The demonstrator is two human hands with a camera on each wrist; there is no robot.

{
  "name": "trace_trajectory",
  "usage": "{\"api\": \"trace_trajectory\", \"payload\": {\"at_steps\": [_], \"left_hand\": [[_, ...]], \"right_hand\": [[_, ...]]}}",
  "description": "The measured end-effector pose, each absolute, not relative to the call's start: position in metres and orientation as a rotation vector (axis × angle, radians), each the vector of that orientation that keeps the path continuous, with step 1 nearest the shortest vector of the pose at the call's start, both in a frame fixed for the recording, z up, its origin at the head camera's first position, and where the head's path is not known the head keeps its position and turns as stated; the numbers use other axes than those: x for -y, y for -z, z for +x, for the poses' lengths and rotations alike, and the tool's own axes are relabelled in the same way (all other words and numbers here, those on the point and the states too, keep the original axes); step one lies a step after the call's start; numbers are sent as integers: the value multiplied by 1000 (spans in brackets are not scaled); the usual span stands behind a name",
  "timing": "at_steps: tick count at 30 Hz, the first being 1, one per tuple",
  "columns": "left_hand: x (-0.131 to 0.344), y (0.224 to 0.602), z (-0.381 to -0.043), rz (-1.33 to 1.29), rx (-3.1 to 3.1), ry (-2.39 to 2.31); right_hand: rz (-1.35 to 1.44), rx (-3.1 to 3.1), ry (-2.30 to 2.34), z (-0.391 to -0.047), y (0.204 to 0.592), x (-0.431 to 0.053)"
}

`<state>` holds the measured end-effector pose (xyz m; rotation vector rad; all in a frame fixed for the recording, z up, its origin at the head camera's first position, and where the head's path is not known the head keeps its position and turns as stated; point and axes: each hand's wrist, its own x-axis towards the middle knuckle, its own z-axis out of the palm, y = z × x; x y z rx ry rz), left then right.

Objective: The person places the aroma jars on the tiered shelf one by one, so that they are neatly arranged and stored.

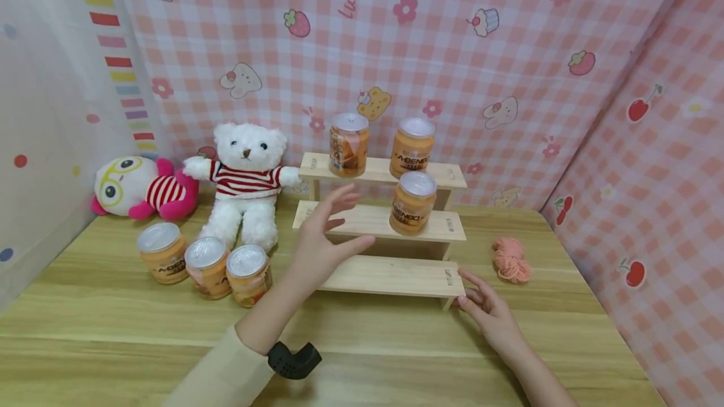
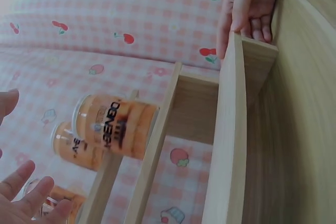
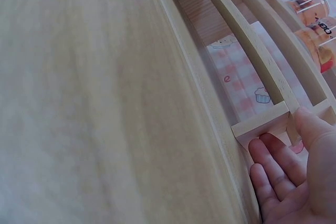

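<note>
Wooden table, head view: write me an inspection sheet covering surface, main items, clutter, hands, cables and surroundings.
Surface: wood-grain table, no spills seen.
Main items: three-step wooden shelf; two cans upright on the top step, one can on the middle step, three cans on the table at left.
Clutter: white teddy bear, panda-like plush lying down, pink yarn.
Left hand: holds nothing, fingers spread above the shelf's left part.
Right hand: thumb and fingers hold the lowest step's right end.
Cables: nothing seen.
Surroundings: pink checked cloth behind and at right, dotted pale cloth at left.
</note>
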<state>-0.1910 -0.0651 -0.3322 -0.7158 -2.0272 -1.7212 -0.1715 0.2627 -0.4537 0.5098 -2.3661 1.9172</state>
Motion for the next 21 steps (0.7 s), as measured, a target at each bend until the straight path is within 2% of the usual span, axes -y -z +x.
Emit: {"api": "trace_trajectory", "payload": {"at_steps": [21], "left_hand": [[158,346,-152,-567,2069,1608]], "right_hand": [[473,2392,-1915,-170,453,-262]]}}
